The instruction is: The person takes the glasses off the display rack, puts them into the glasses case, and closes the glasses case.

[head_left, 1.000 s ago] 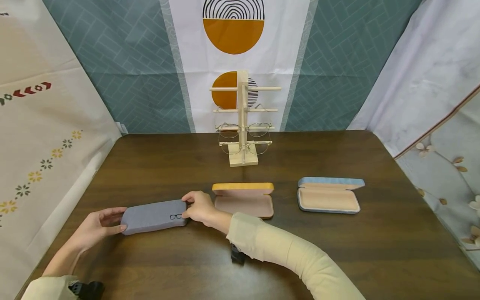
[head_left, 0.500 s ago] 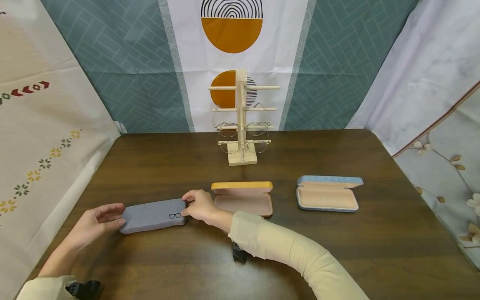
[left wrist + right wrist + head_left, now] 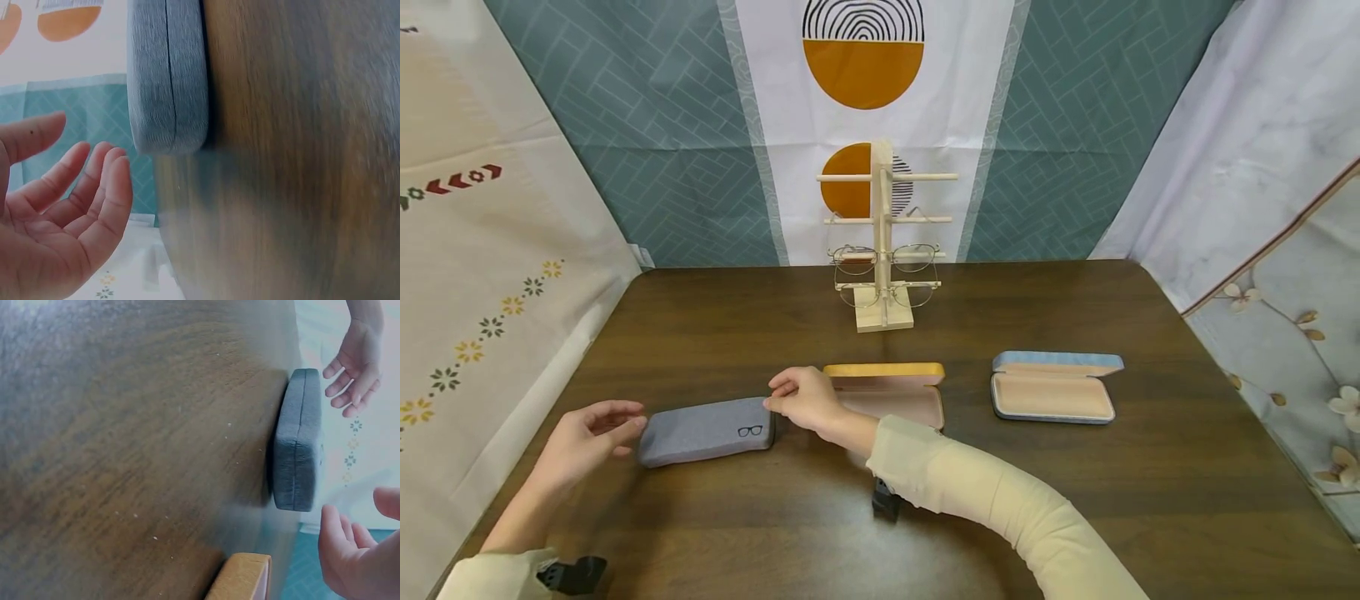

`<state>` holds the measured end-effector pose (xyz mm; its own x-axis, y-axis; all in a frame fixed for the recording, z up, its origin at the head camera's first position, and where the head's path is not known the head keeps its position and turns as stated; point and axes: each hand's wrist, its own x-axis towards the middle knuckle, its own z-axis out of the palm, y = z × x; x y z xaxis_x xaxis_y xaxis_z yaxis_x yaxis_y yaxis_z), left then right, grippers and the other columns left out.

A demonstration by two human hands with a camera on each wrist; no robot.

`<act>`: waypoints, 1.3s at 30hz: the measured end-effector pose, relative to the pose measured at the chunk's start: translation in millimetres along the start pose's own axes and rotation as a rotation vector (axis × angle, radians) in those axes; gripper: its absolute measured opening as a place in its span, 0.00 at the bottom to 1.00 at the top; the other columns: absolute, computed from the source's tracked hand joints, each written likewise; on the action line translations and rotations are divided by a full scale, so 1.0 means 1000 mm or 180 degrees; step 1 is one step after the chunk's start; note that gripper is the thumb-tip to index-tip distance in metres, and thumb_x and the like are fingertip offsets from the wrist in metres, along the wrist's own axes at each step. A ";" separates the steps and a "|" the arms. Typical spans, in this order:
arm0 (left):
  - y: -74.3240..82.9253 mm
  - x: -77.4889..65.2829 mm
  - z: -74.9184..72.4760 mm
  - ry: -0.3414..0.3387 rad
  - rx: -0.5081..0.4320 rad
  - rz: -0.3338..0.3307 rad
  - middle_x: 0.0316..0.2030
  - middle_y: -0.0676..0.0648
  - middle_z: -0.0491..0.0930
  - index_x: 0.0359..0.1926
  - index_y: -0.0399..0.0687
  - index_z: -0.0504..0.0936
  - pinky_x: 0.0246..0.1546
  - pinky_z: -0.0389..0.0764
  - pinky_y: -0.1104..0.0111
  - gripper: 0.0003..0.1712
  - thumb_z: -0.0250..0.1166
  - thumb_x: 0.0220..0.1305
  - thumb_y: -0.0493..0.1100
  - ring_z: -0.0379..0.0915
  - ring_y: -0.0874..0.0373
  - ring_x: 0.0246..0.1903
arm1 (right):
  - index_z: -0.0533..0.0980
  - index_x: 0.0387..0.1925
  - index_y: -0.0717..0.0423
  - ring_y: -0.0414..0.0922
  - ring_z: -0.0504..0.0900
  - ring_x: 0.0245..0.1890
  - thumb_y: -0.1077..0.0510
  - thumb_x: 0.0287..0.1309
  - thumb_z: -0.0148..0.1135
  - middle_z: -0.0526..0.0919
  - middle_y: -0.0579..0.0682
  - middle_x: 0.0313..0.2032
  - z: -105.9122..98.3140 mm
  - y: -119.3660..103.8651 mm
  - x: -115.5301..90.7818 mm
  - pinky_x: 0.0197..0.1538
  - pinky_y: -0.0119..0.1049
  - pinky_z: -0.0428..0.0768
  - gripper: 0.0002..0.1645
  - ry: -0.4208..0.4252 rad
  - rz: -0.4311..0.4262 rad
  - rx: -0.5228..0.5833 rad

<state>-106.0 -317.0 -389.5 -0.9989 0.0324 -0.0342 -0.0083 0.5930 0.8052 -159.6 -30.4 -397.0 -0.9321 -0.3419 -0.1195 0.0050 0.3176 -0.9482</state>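
A grey-blue eyeglass case [image 3: 703, 429] with a small glasses print lies closed on the table at the left. My left hand [image 3: 580, 442] hovers just off its left end, fingers relaxed and nothing in them. Beyond the other end is my right hand [image 3: 808, 398], loosely curved and holding nothing. In the left wrist view, a gap separates the left hand [image 3: 69, 212] from the case [image 3: 169, 81]. The right wrist view shows the right hand [image 3: 356, 556] apart from the near end of the case [image 3: 297, 456].
A yellow eyeglass case [image 3: 895, 407] stands open in the middle, partly behind the right hand and forearm. Further right, a blue eyeglass case [image 3: 1054, 396] is also open. At the back stands a wooden rack [image 3: 883, 317] bearing wire-framed glasses [image 3: 916, 258]. The table [image 3: 760, 533] is dark wood.
Both hands have let go of the grey-blue case: the left hand has drawn back to the left, the right hand up and to the right. The case stays closed in place.
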 end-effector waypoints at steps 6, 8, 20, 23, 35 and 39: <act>0.007 0.002 0.007 0.0096 0.0048 0.0064 0.30 0.51 0.80 0.46 0.25 0.72 0.24 0.79 0.65 0.19 0.58 0.63 0.40 0.77 0.63 0.26 | 0.78 0.40 0.66 0.47 0.80 0.25 0.64 0.51 0.65 0.80 0.48 0.26 -0.004 -0.005 -0.002 0.26 0.29 0.76 0.14 0.0044 -0.0005 0.0167; 0.010 0.003 0.008 0.0111 0.0024 0.0094 0.30 0.52 0.80 0.45 0.25 0.73 0.23 0.79 0.65 0.18 0.59 0.62 0.39 0.77 0.64 0.26 | 0.78 0.40 0.67 0.52 0.81 0.28 0.64 0.51 0.64 0.80 0.48 0.26 -0.005 -0.007 -0.003 0.29 0.31 0.78 0.13 0.0040 -0.0005 0.0234; 0.030 0.002 0.021 0.0160 0.0021 0.0349 0.31 0.46 0.80 0.44 0.27 0.74 0.23 0.79 0.67 0.15 0.59 0.62 0.38 0.78 0.63 0.26 | 0.78 0.39 0.67 0.55 0.80 0.31 0.63 0.53 0.63 0.79 0.48 0.26 -0.010 -0.011 -0.006 0.31 0.33 0.80 0.12 0.0014 0.0025 0.0459; 0.035 0.001 0.025 0.0179 0.0034 0.0428 0.31 0.45 0.80 0.43 0.28 0.75 0.22 0.78 0.67 0.14 0.59 0.62 0.38 0.78 0.61 0.25 | 0.78 0.38 0.66 0.54 0.80 0.31 0.63 0.53 0.63 0.79 0.47 0.26 -0.012 -0.012 -0.008 0.30 0.32 0.79 0.11 0.0006 -0.0022 0.0466; 0.050 0.000 0.041 0.0207 -0.0083 0.0627 0.30 0.43 0.80 0.42 0.31 0.76 0.24 0.78 0.68 0.11 0.59 0.61 0.37 0.78 0.57 0.25 | 0.79 0.36 0.64 0.42 0.77 0.23 0.64 0.51 0.64 0.80 0.50 0.27 -0.024 -0.012 -0.017 0.33 0.38 0.80 0.09 0.0047 -0.0232 0.0530; 0.055 -0.002 0.045 0.0218 -0.0144 0.0698 0.30 0.45 0.80 0.42 0.31 0.76 0.25 0.79 0.69 0.11 0.59 0.61 0.36 0.78 0.58 0.26 | 0.79 0.36 0.63 0.41 0.77 0.22 0.63 0.52 0.64 0.80 0.49 0.27 -0.028 -0.010 -0.021 0.35 0.42 0.80 0.09 0.0012 -0.0236 0.0529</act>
<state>-102.4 -248.5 -372.1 -0.9778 0.1009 0.1837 0.2089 0.5410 0.8147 -150.4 -1.7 -376.9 -0.9335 -0.3556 -0.0465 -0.0044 0.1408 -0.9900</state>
